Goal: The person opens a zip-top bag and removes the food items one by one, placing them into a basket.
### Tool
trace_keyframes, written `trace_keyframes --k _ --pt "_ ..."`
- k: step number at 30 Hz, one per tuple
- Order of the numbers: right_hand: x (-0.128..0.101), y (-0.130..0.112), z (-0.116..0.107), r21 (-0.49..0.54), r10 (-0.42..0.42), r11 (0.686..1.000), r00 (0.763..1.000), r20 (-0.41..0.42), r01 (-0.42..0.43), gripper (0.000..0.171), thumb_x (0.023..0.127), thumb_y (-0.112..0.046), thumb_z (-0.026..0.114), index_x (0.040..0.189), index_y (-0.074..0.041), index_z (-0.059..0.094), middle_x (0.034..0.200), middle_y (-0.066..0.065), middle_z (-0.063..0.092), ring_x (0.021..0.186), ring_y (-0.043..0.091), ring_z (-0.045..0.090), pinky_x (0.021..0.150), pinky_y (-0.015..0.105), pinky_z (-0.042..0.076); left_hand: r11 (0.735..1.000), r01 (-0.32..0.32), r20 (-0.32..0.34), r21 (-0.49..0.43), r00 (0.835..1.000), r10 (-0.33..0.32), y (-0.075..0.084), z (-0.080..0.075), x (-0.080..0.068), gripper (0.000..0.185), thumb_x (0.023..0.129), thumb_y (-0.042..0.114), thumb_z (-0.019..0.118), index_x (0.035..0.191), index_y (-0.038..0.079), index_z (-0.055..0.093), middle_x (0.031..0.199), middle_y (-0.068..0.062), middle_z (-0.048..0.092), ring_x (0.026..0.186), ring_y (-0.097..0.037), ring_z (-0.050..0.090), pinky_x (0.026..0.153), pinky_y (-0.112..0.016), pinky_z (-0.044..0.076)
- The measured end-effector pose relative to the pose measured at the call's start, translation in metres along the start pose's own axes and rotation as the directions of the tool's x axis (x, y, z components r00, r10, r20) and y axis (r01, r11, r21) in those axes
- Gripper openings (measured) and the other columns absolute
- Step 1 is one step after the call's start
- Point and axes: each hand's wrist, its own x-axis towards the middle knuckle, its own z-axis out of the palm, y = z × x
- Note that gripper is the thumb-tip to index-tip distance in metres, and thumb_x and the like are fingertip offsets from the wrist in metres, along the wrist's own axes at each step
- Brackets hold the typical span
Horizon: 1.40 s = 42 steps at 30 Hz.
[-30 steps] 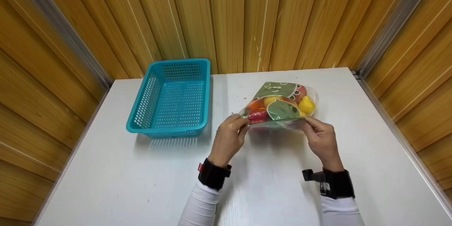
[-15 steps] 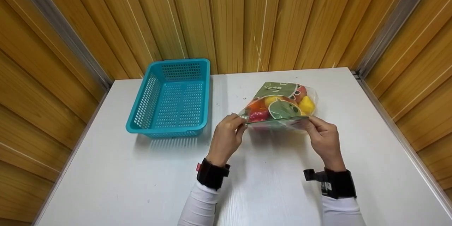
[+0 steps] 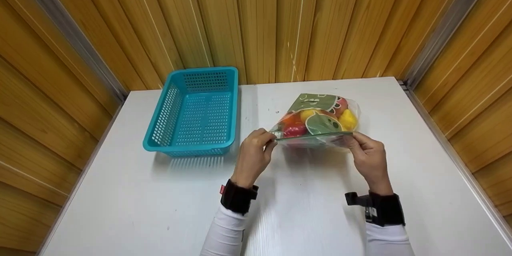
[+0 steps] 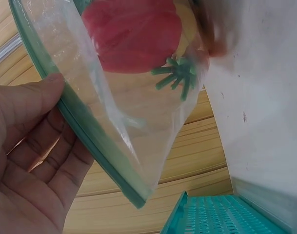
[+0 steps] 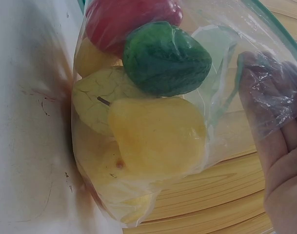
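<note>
Both grips, left hand (image 3: 253,156), right hand (image 3: 369,157), pinch bag (image 3: 320,122); no legible writing.

A staged recording booth: bare white table (image 3: 160,208) boxed in by wood-panelled walls (image 3: 280,20).

The bag (image 3: 318,122) is thin, glossy clear plastic with a green plastic zip strip (image 4: 102,146). The basket (image 3: 194,112) is matt perforated plastic. The table (image 3: 160,200) is smooth white; the wall (image 3: 260,20) is ribbed wood.
</note>
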Motion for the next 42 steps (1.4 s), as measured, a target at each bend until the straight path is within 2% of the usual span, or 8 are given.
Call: trace_keyframes --k 10,22,30,35,37,42 --pt "0.002 0.001 -0.004 -0.047 0.027 0.998 0.999 -0.032 -0.029 0.017 0.097 0.007 0.063 0.109 0.012 0.074 0.096 -0.018 0.073 0.086 -0.005 0.067 0.072 0.012 0.053 1.000 -0.003 -0.005 0.004 1.000 0.003 -0.007 -0.002 0.001 0.007 0.087 0.000 0.080 0.089 0.005 0.076 0.082 -0.005 0.066 0.077 -0.015 0.062 0.068 -0.028 0.055" --pt "0.002 0.000 -0.007 0.011 0.042 0.999 0.999 -0.019 -0.042 0.019 0.098 0.009 0.060 0.111 0.017 0.071 0.096 -0.020 0.074 0.093 -0.003 0.071 0.080 0.014 0.055 1.000 0.001 -0.020 0.006 1.000 -0.001 -0.012 -0.006 0.000 0.007 0.087 -0.001 0.080 0.089 0.005 0.077 0.083 -0.004 0.067 0.080 -0.016 0.064 0.070 -0.029 0.057" --pt "0.002 0.001 -0.009 -0.026 0.066 0.997 0.996 -0.053 -0.068 0.018 0.100 0.003 0.062 0.109 0.012 0.074 0.095 -0.015 0.075 0.089 -0.002 0.069 0.076 0.013 0.054 1.000 -0.017 -0.028 0.017 0.999 0.018 -0.015 -0.006 0.002 0.007 0.086 0.000 0.080 0.089 0.005 0.077 0.083 -0.004 0.068 0.080 -0.018 0.065 0.070 -0.031 0.056" --pt "0.002 0.001 -0.010 -0.039 0.067 0.997 0.995 -0.069 -0.070 0.017 0.099 0.003 0.063 0.108 0.011 0.075 0.091 -0.014 0.074 0.078 -0.002 0.064 0.066 0.012 0.050 0.999 -0.025 -0.033 0.019 0.999 0.026 -0.016 -0.007 0.002 0.007 0.086 -0.001 0.080 0.088 0.006 0.077 0.083 -0.004 0.067 0.081 -0.018 0.065 0.070 -0.031 0.056" --pt "0.001 0.001 -0.010 -0.037 0.071 0.997 0.995 -0.069 -0.074 0.018 0.099 0.002 0.063 0.109 0.011 0.075 0.091 -0.013 0.075 0.078 -0.002 0.064 0.067 0.012 0.050 1.000 -0.020 -0.034 0.023 0.999 0.021 -0.016 -0.007 0.001 0.007 0.086 -0.001 0.080 0.088 0.005 0.077 0.083 -0.004 0.067 0.081 -0.018 0.064 0.070 -0.032 0.056" --pt "0.001 0.000 -0.010 -0.003 0.088 0.996 0.994 -0.059 -0.088 0.019 0.100 0.003 0.061 0.111 0.014 0.072 0.095 -0.015 0.075 0.093 -0.001 0.071 0.080 0.014 0.055 1.000 -0.010 -0.041 0.020 0.999 0.011 -0.016 -0.008 0.001 0.008 0.085 -0.001 0.080 0.088 0.005 0.077 0.083 -0.004 0.067 0.080 -0.018 0.065 0.070 -0.032 0.057"
